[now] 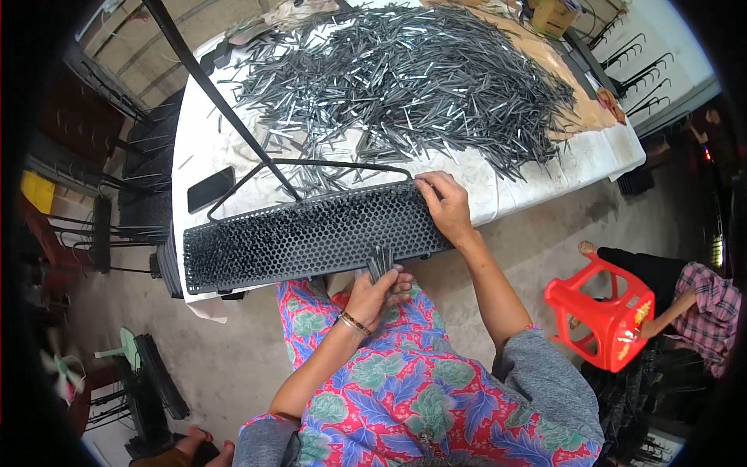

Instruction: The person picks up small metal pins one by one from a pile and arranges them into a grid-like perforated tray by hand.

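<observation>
A long black perforated board [342,233] lies slanted across the table's near edge, in front of me. Dark tufts [233,249] crowd its left part, while rows of round holes show further right. My left hand [377,294] is closed round a bundle of thin dark strips [380,263], just below the board's near edge. At the board's far right corner, my right hand [445,208] is closed over the rim, thumb and fingers bent. Whether a strip is between those fingertips is too small to tell. A black rod [226,101] with a bent bracket rises behind the board.
A big heap of dark strips [405,86] covers much of the white-covered table [537,183]. A phone [211,190] lies left of the bracket. On the right, another person's arm [671,311] reaches to a red plastic stool [603,311]. Black racks stand at left.
</observation>
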### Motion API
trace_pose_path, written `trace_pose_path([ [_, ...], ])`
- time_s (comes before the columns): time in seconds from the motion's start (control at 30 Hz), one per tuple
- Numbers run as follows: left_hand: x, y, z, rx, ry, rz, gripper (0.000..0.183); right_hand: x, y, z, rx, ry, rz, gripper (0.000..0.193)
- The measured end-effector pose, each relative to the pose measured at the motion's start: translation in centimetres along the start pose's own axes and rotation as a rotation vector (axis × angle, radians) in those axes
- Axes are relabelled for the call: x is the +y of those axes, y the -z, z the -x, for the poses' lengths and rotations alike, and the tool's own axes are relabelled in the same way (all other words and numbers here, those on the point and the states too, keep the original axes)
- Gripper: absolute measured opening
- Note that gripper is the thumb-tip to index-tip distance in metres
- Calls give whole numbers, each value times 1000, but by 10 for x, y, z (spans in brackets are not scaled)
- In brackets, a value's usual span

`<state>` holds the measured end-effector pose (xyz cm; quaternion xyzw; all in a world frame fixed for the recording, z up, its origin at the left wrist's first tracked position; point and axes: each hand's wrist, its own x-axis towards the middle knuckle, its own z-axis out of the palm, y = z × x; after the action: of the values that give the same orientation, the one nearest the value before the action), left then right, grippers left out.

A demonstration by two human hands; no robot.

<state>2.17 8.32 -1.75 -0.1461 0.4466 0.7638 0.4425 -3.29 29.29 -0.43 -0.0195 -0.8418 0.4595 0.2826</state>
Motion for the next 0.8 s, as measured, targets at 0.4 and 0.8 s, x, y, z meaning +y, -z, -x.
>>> trace_pose_path([
  [0.4, -2, 2, 0, -23, 2, -1, 19, -3, 2, -1, -121, 103, 54, 12],
  [0.8, -3, 2, 3, -26, 1, 8, 20, -4, 7, -3, -49, 77, 53, 16],
])
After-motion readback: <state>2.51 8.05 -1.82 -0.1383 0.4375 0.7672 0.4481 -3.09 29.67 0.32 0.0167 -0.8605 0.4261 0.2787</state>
